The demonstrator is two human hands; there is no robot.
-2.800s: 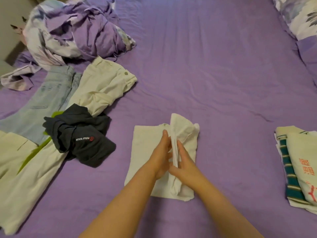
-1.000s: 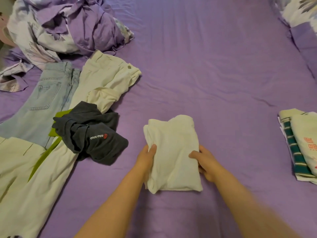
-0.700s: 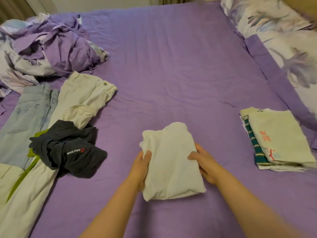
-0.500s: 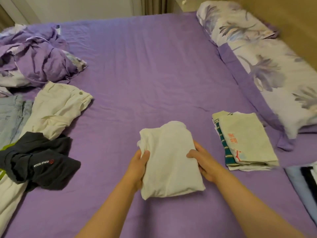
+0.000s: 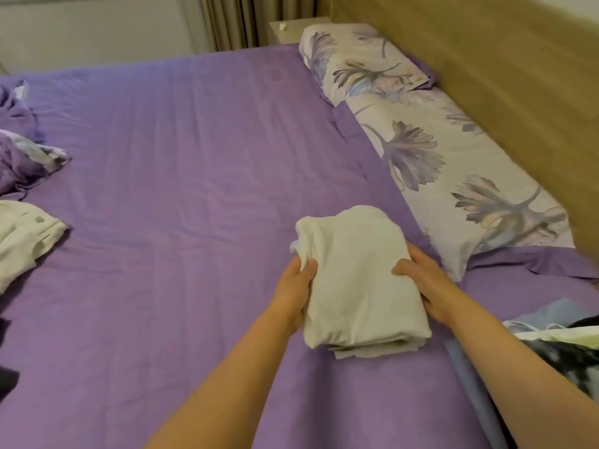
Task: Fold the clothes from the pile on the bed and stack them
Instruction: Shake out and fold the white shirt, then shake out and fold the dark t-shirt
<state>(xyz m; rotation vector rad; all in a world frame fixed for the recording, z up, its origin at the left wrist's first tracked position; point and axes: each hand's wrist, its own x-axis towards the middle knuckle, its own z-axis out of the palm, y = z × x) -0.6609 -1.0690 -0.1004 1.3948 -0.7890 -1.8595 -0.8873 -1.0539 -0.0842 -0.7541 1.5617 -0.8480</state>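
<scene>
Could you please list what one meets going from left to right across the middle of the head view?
Cream trousers → left hand → folded white garment → right hand → floral pillow.

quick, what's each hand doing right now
Left hand: grips the left edge of the folded white garment.
Right hand: grips the garment's right edge.

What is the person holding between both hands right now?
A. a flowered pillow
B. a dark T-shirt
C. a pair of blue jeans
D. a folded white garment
D: the left hand and the right hand grip opposite sides of a folded white garment, over the purple sheet.
</scene>
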